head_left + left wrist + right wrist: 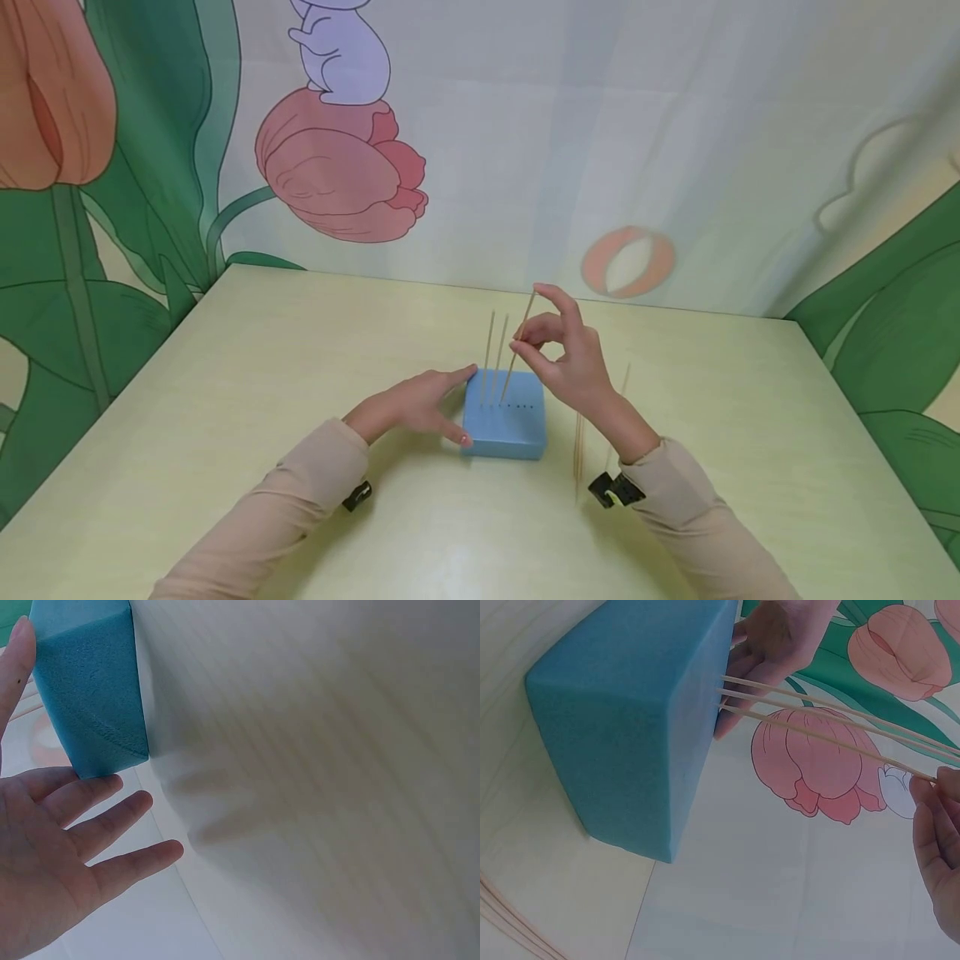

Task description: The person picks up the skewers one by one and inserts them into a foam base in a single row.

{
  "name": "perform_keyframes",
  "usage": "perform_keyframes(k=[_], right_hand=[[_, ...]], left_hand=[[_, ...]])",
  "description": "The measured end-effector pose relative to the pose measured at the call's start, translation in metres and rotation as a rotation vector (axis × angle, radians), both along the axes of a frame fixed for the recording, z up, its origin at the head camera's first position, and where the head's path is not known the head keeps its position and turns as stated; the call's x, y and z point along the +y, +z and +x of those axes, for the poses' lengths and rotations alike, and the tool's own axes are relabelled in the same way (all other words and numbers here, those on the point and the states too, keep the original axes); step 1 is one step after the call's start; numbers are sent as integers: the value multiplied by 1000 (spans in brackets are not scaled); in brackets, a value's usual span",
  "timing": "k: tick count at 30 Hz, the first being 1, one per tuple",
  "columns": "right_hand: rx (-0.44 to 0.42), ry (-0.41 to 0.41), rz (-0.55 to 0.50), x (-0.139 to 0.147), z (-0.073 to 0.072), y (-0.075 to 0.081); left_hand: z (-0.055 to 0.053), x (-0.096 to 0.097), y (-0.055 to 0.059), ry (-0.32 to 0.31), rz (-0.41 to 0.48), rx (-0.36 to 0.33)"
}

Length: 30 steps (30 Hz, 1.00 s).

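A blue block [504, 429] with a row of small holes across its top sits on the table. Two thin wooden sticks [487, 358] stand upright in holes at the left of the row. Between thumb and fingers my right hand [573, 358] pinches another stick [509, 379], its index fingertip at the upper end. This stick leans, its lower end at the row beside the other two. My left hand [423, 404] holds the block's left side between thumb and index finger. In the left wrist view its other fingers [112, 825] are spread out straight.
More loose sticks [579, 458] lie to the right of the block, partly beneath my right forearm. One pale stick [626, 379] lies farther right. Behind the table's back edge hangs a curtain [487, 167] printed with flowers and a white animal.
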State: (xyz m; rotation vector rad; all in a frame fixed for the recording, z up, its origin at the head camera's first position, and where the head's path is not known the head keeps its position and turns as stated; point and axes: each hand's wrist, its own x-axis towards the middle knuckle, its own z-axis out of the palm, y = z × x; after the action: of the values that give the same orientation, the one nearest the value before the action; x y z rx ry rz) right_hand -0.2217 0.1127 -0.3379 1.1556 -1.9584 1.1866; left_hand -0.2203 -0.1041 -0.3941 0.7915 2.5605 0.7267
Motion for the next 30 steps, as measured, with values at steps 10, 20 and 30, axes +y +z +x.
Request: perform_keyframes(k=[10,20,30], right_hand=[[-11,2,-2,0,0,-1],[-84,-15,22,-2,1,-12],[-103,-31,59,-2,-1,-17]], left_hand=[[-2,0,-1,-6,0,-4],[-2,0,0,-17,1,-2],[-3,-1,-2,-16,-4,-1]])
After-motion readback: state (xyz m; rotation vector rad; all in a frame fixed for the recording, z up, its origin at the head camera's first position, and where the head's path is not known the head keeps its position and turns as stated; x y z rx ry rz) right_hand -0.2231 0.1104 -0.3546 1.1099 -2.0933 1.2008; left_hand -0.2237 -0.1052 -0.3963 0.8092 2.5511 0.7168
